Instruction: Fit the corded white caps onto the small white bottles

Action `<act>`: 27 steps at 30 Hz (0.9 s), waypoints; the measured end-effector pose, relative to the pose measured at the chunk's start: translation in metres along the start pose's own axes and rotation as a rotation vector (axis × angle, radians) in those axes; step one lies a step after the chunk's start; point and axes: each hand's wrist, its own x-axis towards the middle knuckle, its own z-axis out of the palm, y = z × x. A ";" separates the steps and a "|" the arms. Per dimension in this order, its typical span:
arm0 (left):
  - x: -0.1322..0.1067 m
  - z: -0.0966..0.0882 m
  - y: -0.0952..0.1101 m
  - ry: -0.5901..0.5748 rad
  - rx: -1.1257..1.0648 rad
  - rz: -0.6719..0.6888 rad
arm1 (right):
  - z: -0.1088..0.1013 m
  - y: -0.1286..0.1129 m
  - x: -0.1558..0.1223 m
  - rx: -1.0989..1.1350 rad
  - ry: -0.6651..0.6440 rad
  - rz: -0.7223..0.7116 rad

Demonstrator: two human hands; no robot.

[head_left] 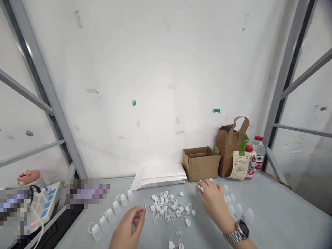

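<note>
Beside a tangled heap of corded white caps (pixel 165 208) on the grey table (pixel 282 211), the left hand (pixel 128 223) pinches a white cord (pixel 145 204); whether the right hand (pixel 214 200), by the white cups (pixel 238 210), grips anything is unclear. Snagged cords could drag neighbours; a brushing wrist might topple cups.

Head cam, fwd & down, close abv tabletop (pixel 285 221), wall (pixel 166 69) opp.
</note>
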 end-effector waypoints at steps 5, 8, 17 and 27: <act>0.032 0.017 0.030 -0.385 0.133 0.215 | 0.000 0.024 0.013 -0.167 -0.132 0.060; 0.045 0.030 0.034 -0.412 0.106 0.240 | 0.003 0.021 0.015 -0.188 -0.143 0.058; 0.050 0.041 0.015 -0.571 -0.077 0.171 | 0.012 0.021 0.010 -0.213 -0.141 0.038; 0.040 0.033 0.022 -0.491 0.036 0.231 | -0.001 -0.044 -0.007 0.362 -0.245 -0.132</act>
